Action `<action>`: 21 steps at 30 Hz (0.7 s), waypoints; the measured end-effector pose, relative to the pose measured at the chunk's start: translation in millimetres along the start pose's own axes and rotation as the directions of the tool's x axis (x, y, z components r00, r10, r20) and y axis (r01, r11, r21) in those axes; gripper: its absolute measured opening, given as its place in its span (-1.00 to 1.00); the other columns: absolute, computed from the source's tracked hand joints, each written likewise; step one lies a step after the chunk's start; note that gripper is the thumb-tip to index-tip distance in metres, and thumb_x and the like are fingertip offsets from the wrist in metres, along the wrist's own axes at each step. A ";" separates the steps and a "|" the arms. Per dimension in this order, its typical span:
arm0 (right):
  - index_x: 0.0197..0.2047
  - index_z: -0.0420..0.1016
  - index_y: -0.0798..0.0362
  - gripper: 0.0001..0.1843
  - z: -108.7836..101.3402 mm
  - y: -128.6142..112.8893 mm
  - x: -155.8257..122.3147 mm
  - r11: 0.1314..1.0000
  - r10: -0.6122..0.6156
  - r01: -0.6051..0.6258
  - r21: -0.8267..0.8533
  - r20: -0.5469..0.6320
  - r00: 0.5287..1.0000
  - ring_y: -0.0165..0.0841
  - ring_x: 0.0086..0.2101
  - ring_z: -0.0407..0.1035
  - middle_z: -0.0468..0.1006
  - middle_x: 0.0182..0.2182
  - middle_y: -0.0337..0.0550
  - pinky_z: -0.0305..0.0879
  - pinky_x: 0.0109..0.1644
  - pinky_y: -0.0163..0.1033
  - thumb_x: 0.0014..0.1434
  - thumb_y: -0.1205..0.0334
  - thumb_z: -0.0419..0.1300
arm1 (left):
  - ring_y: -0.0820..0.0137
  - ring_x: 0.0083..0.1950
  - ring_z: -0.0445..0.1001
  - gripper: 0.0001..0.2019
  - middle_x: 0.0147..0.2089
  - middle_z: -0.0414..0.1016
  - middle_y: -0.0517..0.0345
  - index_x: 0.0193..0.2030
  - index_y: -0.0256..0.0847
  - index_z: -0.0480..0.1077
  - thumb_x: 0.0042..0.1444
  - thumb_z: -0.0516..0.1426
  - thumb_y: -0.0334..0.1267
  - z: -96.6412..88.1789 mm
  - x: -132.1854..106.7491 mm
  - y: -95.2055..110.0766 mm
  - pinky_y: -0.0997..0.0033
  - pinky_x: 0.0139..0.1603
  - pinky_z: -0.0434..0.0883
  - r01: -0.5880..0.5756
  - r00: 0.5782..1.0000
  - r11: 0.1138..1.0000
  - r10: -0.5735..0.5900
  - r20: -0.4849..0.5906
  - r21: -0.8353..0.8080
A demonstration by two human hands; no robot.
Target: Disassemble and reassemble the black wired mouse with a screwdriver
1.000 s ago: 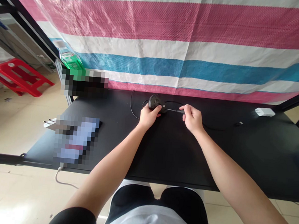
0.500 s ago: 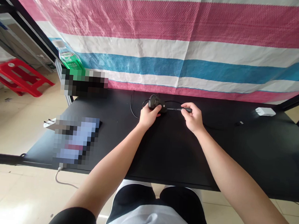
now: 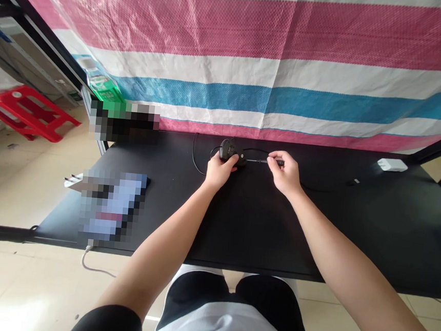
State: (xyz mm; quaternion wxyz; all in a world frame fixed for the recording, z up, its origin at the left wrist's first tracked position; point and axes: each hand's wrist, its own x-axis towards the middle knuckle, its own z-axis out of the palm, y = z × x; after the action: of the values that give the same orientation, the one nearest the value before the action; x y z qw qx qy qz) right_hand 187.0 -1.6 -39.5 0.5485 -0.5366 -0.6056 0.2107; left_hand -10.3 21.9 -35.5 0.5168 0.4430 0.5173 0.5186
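Black desk [image 3: 253, 230] lies under both outstretched arms: the left hand [image 3: 220, 171] cups one rounded black adapter [image 3: 228, 151] from the near side, fingers curled against it, while the right hand [image 3: 286, 175] pinches one thin cable plug [image 3: 280, 163] between thumb and fingers, just beside it. Farther off lie one loop of black cord [image 3: 200, 158] and one white charger [image 3: 392, 165], before a striped tarp [image 3: 275, 72].

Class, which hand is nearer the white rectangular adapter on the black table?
Right: the right hand is left of the white rectangular adapter; the left hand is farther left.
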 end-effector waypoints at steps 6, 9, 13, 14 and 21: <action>-0.25 0.47 0.02 -0.78 0.3 -1.0 -0.8 1.000 0.013 -0.013 0.023 0.038 0.999 -0.38 -0.48 0.35 0.53 -0.39 -0.20 0.31 -0.42 -0.24 0.08 0.08 0.22 | 0.18 -0.07 0.60 -0.71 -0.17 0.58 0.02 -0.20 -0.26 0.46 -0.03 0.30 -0.16 0.1 0.1 0.1 0.22 -0.16 0.63 -0.002 1.000 1.000 0.002 -0.006 0.002; -0.26 0.48 0.02 -0.75 0.0 -2.1 -1.6 1.000 0.010 -0.011 0.024 0.051 0.999 -0.35 -0.44 0.39 0.52 -0.42 -0.21 0.33 -0.39 -0.24 0.09 0.02 0.23 | 0.19 -0.07 0.60 -0.70 -0.16 0.58 0.03 -0.19 -0.25 0.45 -0.04 0.31 -0.16 0.3 -0.2 0.1 0.25 -0.16 0.63 -0.006 1.000 1.000 0.006 -0.002 0.006; -0.35 0.50 0.03 -0.53 -1.4 -2.3 -2.1 0.998 0.061 -0.061 -0.004 0.077 0.995 -0.39 -0.61 0.28 0.34 -0.66 -0.29 0.26 -0.47 -0.25 0.28 -0.17 0.02 | 0.20 -0.07 0.60 -0.71 -0.17 0.58 0.04 -0.20 -0.25 0.46 -0.05 0.31 -0.16 0.6 -0.9 0.5 0.27 -0.17 0.63 -0.013 1.000 1.000 0.014 -0.007 0.015; -0.36 0.50 0.04 -0.49 -1.6 -2.2 -1.9 0.998 0.062 -0.060 -0.024 0.073 0.995 -0.39 -0.62 0.27 0.31 -0.68 -0.29 0.25 -0.47 -0.25 0.29 -0.20 -0.01 | 0.20 -0.08 0.60 -0.71 -0.18 0.58 0.05 -0.21 -0.25 0.46 -0.05 0.31 -0.17 0.6 -1.1 0.6 0.27 -0.17 0.63 -0.014 1.000 1.000 0.014 -0.009 0.018; -0.24 0.46 0.02 -0.62 0.3 -0.6 -0.4 1.000 -0.012 0.012 -0.028 -0.002 1.000 -0.33 -0.43 0.40 0.53 -0.42 -0.16 0.35 -0.35 -0.21 0.16 -0.15 0.19 | 0.21 -0.08 0.60 -0.71 -0.17 0.58 0.04 -0.19 -0.25 0.46 -0.04 0.31 -0.16 0.2 -1.5 0.6 0.28 -0.17 0.63 -0.020 1.000 1.000 0.020 -0.002 0.017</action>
State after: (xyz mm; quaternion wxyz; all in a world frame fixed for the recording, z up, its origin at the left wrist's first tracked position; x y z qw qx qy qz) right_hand 186.3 -2.0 -39.3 0.5429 -0.5406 -0.6112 0.1984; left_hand -10.0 20.5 -34.8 0.5072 0.4519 0.5179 0.5199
